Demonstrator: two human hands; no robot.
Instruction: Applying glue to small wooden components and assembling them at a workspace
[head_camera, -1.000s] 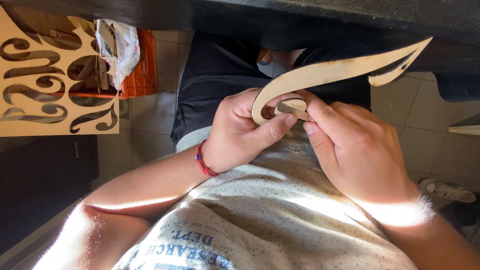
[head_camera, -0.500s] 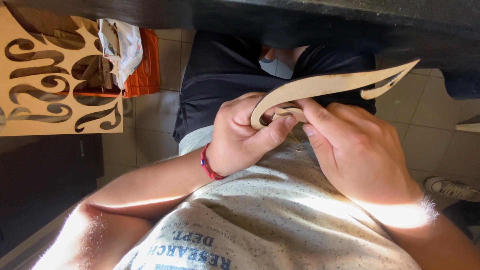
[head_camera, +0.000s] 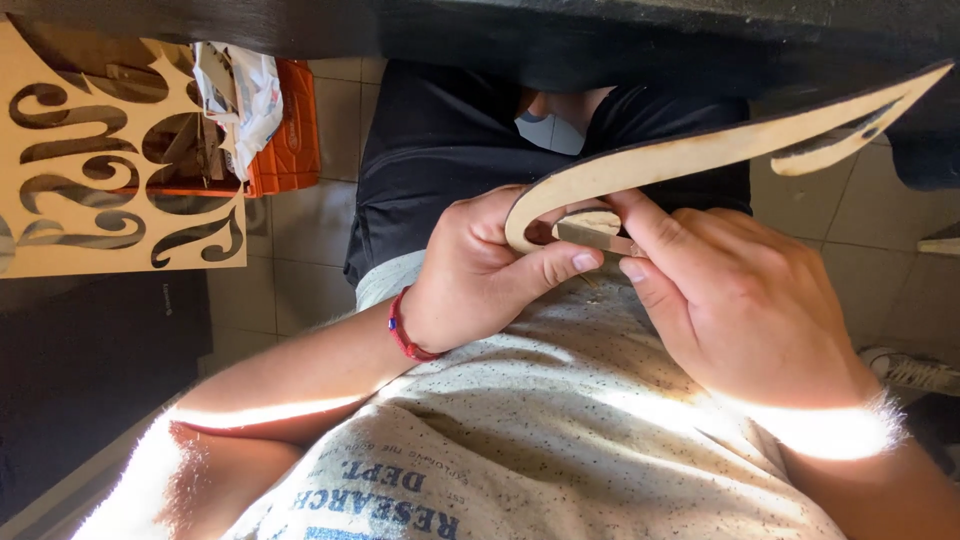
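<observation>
A long curved wooden cut-out (head_camera: 700, 150), pale with dark burnt edges, stretches from the middle of the head view up to the right. My left hand (head_camera: 480, 275) grips its hooked lower end, thumb pressed along the curve. My right hand (head_camera: 730, 300) pinches a small flat piece (head_camera: 590, 232) inside that hook, fingers touching the wood. Both hands sit close together above my speckled shirt and dark shorts. A red bracelet (head_camera: 402, 330) circles my left wrist.
A wooden panel (head_camera: 60, 240) with swirling cut-out shapes leans at the left. Behind it sits an orange crate (head_camera: 290, 140) with a white bag. A dark table edge (head_camera: 600, 30) runs along the top. Tiled floor (head_camera: 300, 270) lies below, and a shoe (head_camera: 915, 370) shows at right.
The view has shifted slightly; the long end of the cut-out has tilted a little between frames. Both hands keep their hold on its hooked end.
</observation>
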